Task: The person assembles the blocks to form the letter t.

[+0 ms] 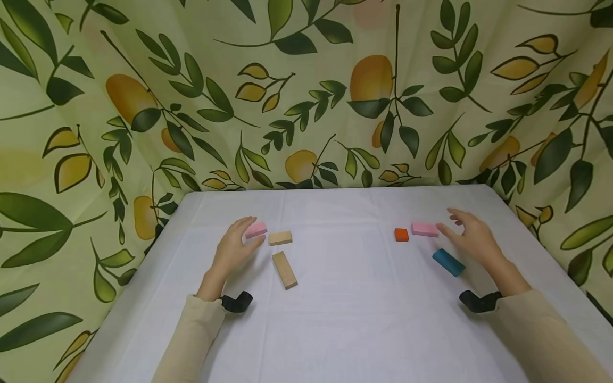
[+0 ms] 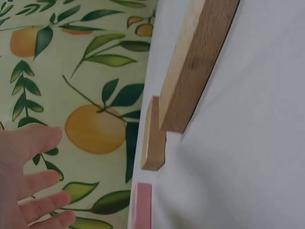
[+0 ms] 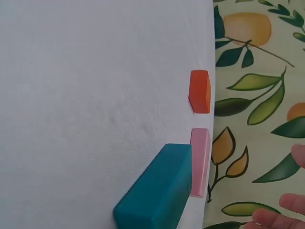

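On the left of the table my left hand point(image 1: 233, 246) hovers with fingers spread, beside a pink block point(image 1: 256, 230) that it partly covers in the head view. Two plain wooden blocks lie to its right: a shorter-looking wooden block point(image 1: 280, 238) and, nearer me, a slanted wooden block point(image 1: 285, 270). Over on the right, my right hand point(image 1: 471, 238) is held with relaxed fingers and nothing in them. Its thumb reaches close to a second pink block point(image 1: 424, 229). A teal block point(image 1: 448, 262) lies at an angle just below that hand, and a small orange block point(image 1: 402, 234) sits left of the pink one.
A white cloth point(image 1: 345, 319) covers the table. Behind and at both sides hangs a curtain point(image 1: 306, 106) printed with leaves and fruit. Each wrist carries a black camera mount, one on the left point(image 1: 237, 302) and one on the right point(image 1: 480, 301).
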`<state>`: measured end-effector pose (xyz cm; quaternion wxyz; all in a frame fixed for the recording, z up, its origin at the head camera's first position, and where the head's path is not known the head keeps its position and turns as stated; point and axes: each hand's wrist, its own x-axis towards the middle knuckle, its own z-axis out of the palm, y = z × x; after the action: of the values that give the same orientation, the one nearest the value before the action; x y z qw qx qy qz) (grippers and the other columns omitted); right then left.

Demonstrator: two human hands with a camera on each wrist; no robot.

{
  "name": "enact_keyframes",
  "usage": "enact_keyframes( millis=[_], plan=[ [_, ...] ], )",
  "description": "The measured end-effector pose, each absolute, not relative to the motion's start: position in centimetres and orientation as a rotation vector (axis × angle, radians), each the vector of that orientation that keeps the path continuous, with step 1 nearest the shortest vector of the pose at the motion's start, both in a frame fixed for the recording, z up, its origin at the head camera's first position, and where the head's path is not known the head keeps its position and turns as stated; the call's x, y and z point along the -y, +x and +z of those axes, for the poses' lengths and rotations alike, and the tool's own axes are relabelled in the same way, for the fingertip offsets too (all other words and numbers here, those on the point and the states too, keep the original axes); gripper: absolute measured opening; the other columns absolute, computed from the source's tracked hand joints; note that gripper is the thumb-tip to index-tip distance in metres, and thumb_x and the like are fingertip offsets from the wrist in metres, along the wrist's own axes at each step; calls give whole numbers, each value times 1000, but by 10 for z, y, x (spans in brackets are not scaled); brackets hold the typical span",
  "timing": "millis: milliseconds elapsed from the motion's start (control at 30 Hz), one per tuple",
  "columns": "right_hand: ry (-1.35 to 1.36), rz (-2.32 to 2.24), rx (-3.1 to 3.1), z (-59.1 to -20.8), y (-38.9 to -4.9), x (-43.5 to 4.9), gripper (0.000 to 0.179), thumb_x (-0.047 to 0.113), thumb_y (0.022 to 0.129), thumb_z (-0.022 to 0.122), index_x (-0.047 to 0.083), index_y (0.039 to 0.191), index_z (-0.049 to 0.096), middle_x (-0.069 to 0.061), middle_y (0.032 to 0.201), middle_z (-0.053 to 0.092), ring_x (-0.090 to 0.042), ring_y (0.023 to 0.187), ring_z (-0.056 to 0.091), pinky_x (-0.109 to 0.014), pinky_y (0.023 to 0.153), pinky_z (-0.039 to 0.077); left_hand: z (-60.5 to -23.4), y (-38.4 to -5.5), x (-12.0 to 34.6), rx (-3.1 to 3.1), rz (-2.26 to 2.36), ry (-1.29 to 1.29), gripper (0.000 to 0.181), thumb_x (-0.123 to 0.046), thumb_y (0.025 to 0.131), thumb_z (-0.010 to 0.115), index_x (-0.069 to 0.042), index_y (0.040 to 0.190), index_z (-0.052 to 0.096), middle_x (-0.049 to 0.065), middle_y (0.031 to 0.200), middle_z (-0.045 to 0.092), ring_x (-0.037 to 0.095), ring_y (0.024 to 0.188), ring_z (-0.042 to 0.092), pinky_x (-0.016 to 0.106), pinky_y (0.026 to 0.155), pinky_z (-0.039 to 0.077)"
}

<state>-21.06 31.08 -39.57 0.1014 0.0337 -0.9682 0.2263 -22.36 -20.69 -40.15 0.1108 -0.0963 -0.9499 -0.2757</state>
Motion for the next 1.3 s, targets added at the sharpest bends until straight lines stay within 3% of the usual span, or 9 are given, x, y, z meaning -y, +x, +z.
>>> enact_keyframes(
  millis=[267,400,500,600,767,867,1300],
  plan=[
    [216,755,2773,-402,-202,-314,53,23,92,64,-12,129,49,-35,112,59,-48,96,58,-57,76,53,-405,-213,203,2810,-966,-280,54,-26,87,70,-4,134,55,20,141,52,40,133,46,58,109,38],
    [221,787,2798,-404,-197,-316,51,22,90,67,-12,125,53,-33,108,61,-45,93,61,-37,67,54,-410,-210,203,2823,-1077,-301,56,-21,84,74,-2,133,56,21,138,54,41,132,48,57,109,38],
    [205,806,2827,-408,-194,-318,50,23,89,68,-11,123,56,-30,105,63,-40,89,62,-20,64,45,-413,-206,203,2833,-1129,-312,59,-20,82,76,0,133,54,23,136,56,42,129,50,57,106,41],
    [195,821,2828,-412,-191,-321,48,23,87,70,-10,120,59,-28,101,64,-28,83,62,-14,61,42,-416,-202,202,2844,-1152,-341,61,-19,81,77,1,133,54,23,133,57,41,124,53,55,104,43],
    [200,852,2808,-416,-185,-325,47,23,87,71,-9,118,60,-23,95,64,6,75,47,-13,60,42,-418,-197,200,2881,-1190,-350,63,-22,80,78,0,134,53,23,129,59,39,118,57,54,100,46],
    [201,880,2815,-416,-181,-327,45,23,87,71,-9,117,61,-20,93,64,14,73,39,-14,59,42,-418,-194,198,2902,-1224,-345,65,-22,79,79,0,134,53,23,127,59,39,116,57,54,99,47],
    [115,935,2901,-427,-171,-333,40,21,84,73,-11,109,66,-1,76,54,4,65,39,-19,53,38,-423,-186,188,2982,-1174,-331,76,-27,73,83,0,136,51,18,117,59,28,107,54,39,88,46]
  ],
)
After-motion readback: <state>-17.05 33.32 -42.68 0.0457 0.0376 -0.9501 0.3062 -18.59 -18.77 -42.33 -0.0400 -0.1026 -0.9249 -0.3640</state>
